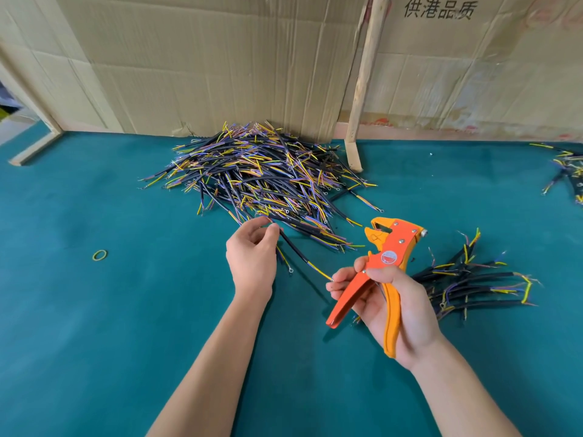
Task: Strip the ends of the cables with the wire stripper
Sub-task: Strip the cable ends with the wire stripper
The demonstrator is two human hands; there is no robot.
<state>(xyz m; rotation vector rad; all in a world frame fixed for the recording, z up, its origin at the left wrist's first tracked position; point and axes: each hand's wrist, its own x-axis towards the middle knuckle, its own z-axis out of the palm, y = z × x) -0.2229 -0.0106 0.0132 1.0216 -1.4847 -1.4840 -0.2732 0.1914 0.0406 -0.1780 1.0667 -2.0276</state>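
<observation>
Your left hand fingers pinch one black cable beside the pile; your right hand fingers curl around the orange wire stripper above the desk.

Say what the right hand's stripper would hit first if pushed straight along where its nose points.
Probably the near edge of the big cable pile; the wire stripper in the right hand points up-left toward it, though depth is unclear.

Both bare arms reach forward over the table. The left hand is out in front, back of the hand up, thumb and fingers curled together in a pinch on a thin cable. The right hand is palm up, fingers wrapped around the handles of the orange wire stripper, head pointing away.
</observation>
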